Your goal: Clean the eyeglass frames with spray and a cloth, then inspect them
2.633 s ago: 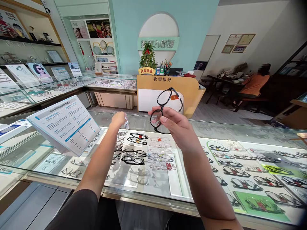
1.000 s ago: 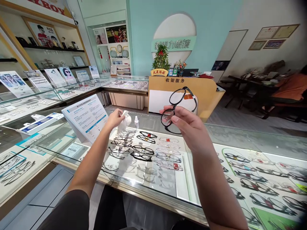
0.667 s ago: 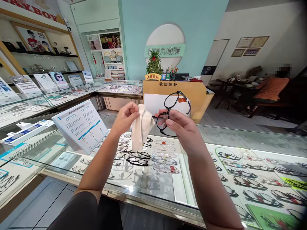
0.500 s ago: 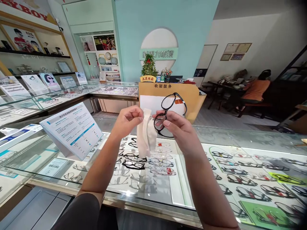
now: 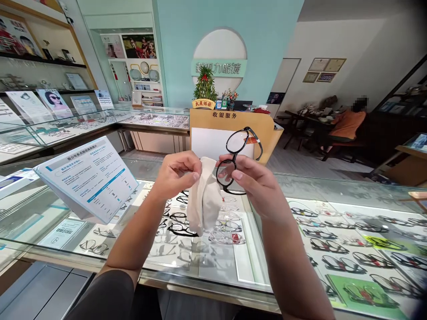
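A cream-coloured cleaning cloth [image 5: 204, 200] hangs down from my left hand [image 5: 178, 175], which pinches it near the top edge. My right hand [image 5: 255, 182] grips a pair of black-framed eyeglasses [image 5: 237, 138], thumb and fingers around the lower lens. The glasses are held on end, one lens above the other, with a temple arm curving out to the right. Between the hands, the cloth is close beside the lower lens; whether they touch I cannot tell. Both hands are above the glass display case [image 5: 216, 275].
Several rows of eyeglasses [image 5: 343, 262] lie inside the case. A tilted printed sign [image 5: 90, 178] stands on its top at left. Beyond is a wooden counter [image 5: 267, 133] with a potted plant [image 5: 204, 84]. A seated person in orange [image 5: 349, 124] is at the back right.
The cloth has dropped a little lower and spread wider below my left hand. Both hands keep their holds. The view has shifted slightly, and the sign appears farther left.
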The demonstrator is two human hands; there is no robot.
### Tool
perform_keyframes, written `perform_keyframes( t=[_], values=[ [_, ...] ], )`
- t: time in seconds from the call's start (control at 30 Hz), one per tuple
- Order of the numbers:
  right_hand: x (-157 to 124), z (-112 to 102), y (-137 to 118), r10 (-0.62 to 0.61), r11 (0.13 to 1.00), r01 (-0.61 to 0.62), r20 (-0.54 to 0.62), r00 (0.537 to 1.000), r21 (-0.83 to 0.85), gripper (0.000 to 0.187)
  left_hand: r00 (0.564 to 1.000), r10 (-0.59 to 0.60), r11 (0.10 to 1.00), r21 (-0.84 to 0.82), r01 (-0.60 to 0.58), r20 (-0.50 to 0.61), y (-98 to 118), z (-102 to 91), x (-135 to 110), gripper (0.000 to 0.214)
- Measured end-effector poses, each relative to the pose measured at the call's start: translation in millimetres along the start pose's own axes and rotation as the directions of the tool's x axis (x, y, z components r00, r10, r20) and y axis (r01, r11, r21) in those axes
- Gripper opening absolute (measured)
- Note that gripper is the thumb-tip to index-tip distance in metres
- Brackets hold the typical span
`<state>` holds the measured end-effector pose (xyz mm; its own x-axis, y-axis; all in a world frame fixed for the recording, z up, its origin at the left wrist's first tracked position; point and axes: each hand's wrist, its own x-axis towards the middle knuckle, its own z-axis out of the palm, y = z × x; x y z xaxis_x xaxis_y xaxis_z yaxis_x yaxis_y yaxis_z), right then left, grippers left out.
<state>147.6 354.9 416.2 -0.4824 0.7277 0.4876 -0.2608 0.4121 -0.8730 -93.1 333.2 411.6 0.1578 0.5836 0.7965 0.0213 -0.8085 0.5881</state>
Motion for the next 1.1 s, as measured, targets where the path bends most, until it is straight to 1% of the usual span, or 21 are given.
perform_keyframes(
  t=[0.2, 0.37, 0.43, 0.57, 0.67, 0.8, 0.87, 1.0, 1.1],
  values=[
    [0.4, 3.5, 2.2, 0.002, 1.000, -0.001, 0.021, 1.000, -0.019, 0.043, 1.000, 0.002, 0.999, -0.039, -0.002, -0.013, -9.3, 0.9, -0.1, 0.044],
    [-0.7, 7.2, 3.8, -0.020, 0.999, 0.019, 0.045, 0.999, 0.030, 0.035, 0.999, 0.035, 0.998, -0.050, -0.037, -0.033, -11.2, 3.8, -1.1, 0.038],
    [-1.3, 7.8, 4.1, -0.030, 0.998, 0.027, 0.056, 0.998, 0.051, 0.032, 0.999, 0.031, 0.998, -0.051, -0.033, -0.043, -12.0, 4.8, -1.1, 0.038],
    [-2.1, 7.0, 3.5, -0.018, 0.999, 0.015, 0.076, 0.997, 0.039, 0.034, 0.996, 0.020, 0.999, -0.041, -0.024, -0.084, -14.3, 6.1, -1.1, 0.041],
    [-2.0, 5.8, 2.8, -0.010, 0.999, 0.007, 0.084, 0.996, 0.032, 0.035, 0.993, 0.034, 0.999, -0.013, -0.036, -0.113, -16.0, 6.2, -1.1, 0.043],
    [-1.2, 4.5, 3.8, -0.021, 0.998, 0.015, 0.106, 0.994, 0.060, 0.030, 0.995, 0.044, 0.998, -0.037, -0.048, -0.091, -15.9, 6.7, -0.5, 0.040],
    [-1.2, 3.2, 4.7, -0.039, 0.997, 0.031, 0.116, 0.992, 0.067, 0.027, 0.994, 0.043, 0.998, -0.044, -0.048, -0.100, -15.1, 7.7, 0.1, 0.041],
    [-2.9, -1.3, 3.1, -0.049, 0.998, 0.044, 0.143, 0.989, 0.033, 0.027, 0.985, 0.032, 0.999, -0.034, -0.038, -0.171, -15.4, 9.5, 0.9, 0.046],
    [-4.3, -3.8, -0.6, -0.024, 1.000, 0.020, 0.233, 0.972, 0.019, 0.029, 0.962, 0.021, 1.000, -0.012, -0.025, -0.273, -16.0, 10.6, 1.9, 0.052]
  ],
)
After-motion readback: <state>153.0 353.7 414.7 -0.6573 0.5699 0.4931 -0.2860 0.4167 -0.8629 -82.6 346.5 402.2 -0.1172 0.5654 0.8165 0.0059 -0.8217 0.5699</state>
